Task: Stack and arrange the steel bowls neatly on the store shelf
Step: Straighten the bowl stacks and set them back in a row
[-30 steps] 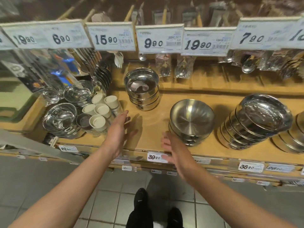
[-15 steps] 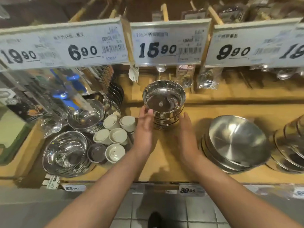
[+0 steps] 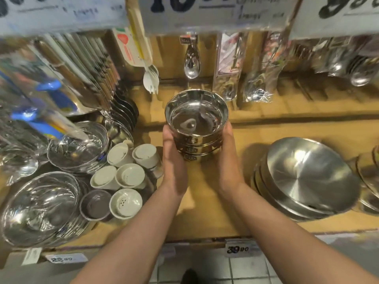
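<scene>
A stack of small shiny steel bowls (image 3: 196, 117) stands at the middle of the wooden shelf (image 3: 207, 214), tilted slightly toward me. My left hand (image 3: 174, 160) presses against the stack's left side and my right hand (image 3: 226, 160) against its right side, so both hands clasp it. To the right lies a stack of wide brushed steel bowls (image 3: 305, 177), leaning on its side. At the far right edge part of another bowl stack (image 3: 370, 175) shows.
Left of my hands stand several white cups (image 3: 127, 177) and plastic-wrapped shiny bowls (image 3: 41, 206). Packaged spoons and forks (image 3: 191, 62) hang at the back under price tags (image 3: 213, 11). The shelf's front edge carries a price label (image 3: 238, 249) above a tiled floor.
I have leaned closer to the shelf. Both hands went from reaching over the front edge to closing around the small bowl stack.
</scene>
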### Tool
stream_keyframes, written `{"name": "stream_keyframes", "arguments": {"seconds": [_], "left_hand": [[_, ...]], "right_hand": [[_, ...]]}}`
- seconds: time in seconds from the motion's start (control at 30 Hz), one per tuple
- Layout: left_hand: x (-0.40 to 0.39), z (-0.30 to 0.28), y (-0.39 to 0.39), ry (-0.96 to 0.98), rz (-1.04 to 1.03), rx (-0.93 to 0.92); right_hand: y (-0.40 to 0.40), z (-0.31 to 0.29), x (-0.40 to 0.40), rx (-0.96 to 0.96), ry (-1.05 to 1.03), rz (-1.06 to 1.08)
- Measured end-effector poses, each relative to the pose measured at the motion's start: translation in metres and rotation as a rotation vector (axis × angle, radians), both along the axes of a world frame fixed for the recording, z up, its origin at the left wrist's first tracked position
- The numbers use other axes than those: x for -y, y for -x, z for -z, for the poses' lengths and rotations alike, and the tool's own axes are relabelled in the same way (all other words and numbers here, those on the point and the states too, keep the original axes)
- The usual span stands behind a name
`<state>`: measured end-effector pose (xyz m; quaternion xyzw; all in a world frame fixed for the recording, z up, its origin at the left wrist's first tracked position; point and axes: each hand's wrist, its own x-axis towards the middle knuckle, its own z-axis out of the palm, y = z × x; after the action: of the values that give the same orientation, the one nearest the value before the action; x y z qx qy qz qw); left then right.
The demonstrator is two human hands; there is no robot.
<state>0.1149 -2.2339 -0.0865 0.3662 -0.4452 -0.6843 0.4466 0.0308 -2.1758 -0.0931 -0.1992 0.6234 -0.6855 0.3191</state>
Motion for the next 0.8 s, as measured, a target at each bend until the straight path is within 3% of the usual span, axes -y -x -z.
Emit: {"name": "stream_keyframes", "arguments": {"seconds": [0.27,0.4,0.57,0.8], "left_hand": [[-0.045,0.001,-0.017,-0.066,-0.039,-0.035],[-0.084,-0.006,-0.035,-0.094,-0.039,-0.031],[-0.132,-0.013,-0.067,0.006,-0.021,0.119],[-0.156,-0.026,-0.089,-0.134,-0.031,0.225]], "right_hand": [[-0.018,0.003,-0.041,0.112,0.137,-0.033],[-0.033,0.002,-0.079,0.167,0.101,-0.048],[-0.045,-0.005,-0.125,0.037,0.054,-0.132],[-0.044,-0.018,-0.152,0.106,-0.05,-0.246]]}}
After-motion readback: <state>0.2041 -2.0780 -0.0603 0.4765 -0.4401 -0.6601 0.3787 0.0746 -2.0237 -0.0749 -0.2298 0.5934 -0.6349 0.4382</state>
